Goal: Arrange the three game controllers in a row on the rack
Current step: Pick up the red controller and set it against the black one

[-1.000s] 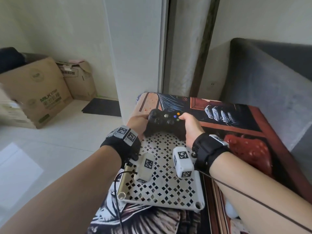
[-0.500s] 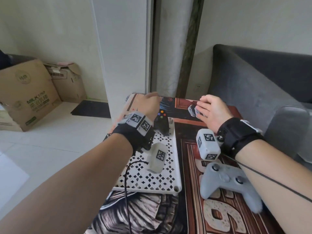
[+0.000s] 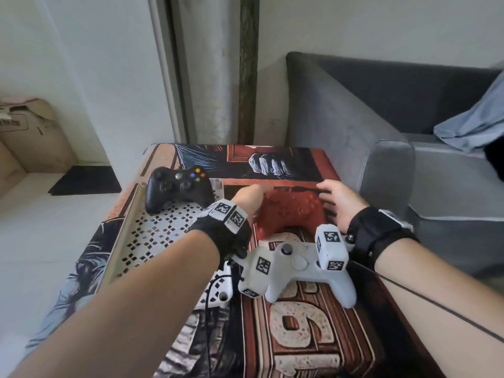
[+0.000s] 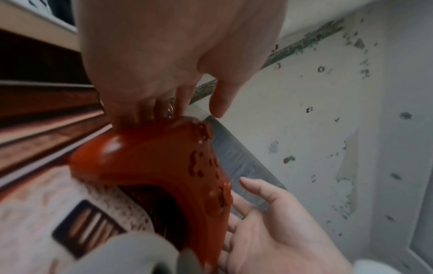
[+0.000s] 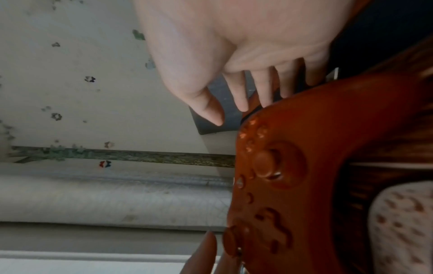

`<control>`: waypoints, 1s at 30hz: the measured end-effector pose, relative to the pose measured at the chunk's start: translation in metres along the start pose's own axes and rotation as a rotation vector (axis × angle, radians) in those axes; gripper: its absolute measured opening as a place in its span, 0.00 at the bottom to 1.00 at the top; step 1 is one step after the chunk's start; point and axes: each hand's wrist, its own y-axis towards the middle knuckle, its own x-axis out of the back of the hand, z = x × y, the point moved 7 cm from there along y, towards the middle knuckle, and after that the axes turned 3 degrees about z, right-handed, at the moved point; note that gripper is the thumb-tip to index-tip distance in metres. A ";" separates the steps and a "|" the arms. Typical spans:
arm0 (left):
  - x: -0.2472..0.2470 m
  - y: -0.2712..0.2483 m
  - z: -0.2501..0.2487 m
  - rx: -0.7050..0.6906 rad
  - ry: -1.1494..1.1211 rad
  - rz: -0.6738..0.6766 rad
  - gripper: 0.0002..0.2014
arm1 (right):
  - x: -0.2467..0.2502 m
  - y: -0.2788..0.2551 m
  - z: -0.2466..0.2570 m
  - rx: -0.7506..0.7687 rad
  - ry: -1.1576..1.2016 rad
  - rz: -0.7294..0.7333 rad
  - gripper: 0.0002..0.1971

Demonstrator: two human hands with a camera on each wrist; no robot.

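A black controller [image 3: 180, 189] lies on the far end of the white perforated rack [image 3: 152, 230]. To the right of the rack, a red controller [image 3: 291, 211] [image 4: 152, 166] [image 5: 316, 166] lies on the printed table mat. A pale grey controller [image 3: 305, 271] lies nearer to me on the mat. My left hand [image 3: 255, 190] [image 4: 164, 74] touches the red controller's left end with straight fingers, thumb apart. My right hand [image 3: 335, 197] [image 5: 234, 55] is spread at its right end, fingers reaching past the edge, thumb off it.
A grey sofa [image 3: 354, 132] with a blue cloth [image 3: 474, 124] stands against the table's right side. A wall and a door frame [image 3: 246, 77] rise behind the table. Cardboard boxes [image 3: 27, 132] and a dark floor mat [image 3: 84, 180] are at the left.
Both hands let go of the black controller, which stays on the rack's far end. They moved right and now flank the red controller.
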 end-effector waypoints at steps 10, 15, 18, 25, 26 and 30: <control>-0.017 0.010 0.019 0.126 -0.060 -0.054 0.28 | -0.009 0.006 -0.007 0.000 0.059 0.025 0.11; -0.020 0.010 0.019 0.109 -0.046 -0.074 0.30 | -0.008 0.007 -0.008 0.053 0.042 0.045 0.11; -0.018 0.005 0.016 0.074 -0.023 -0.086 0.29 | -0.011 -0.002 -0.004 0.046 0.058 0.068 0.09; -0.011 0.006 0.020 0.014 -0.018 -0.101 0.27 | -0.020 -0.004 -0.001 0.045 0.006 0.036 0.03; -0.010 0.003 0.019 0.009 -0.019 -0.099 0.26 | -0.021 -0.007 0.000 0.039 0.011 0.033 0.02; -0.004 -0.010 0.001 -0.052 -0.005 -0.090 0.21 | -0.026 -0.016 0.004 0.024 0.063 0.044 0.05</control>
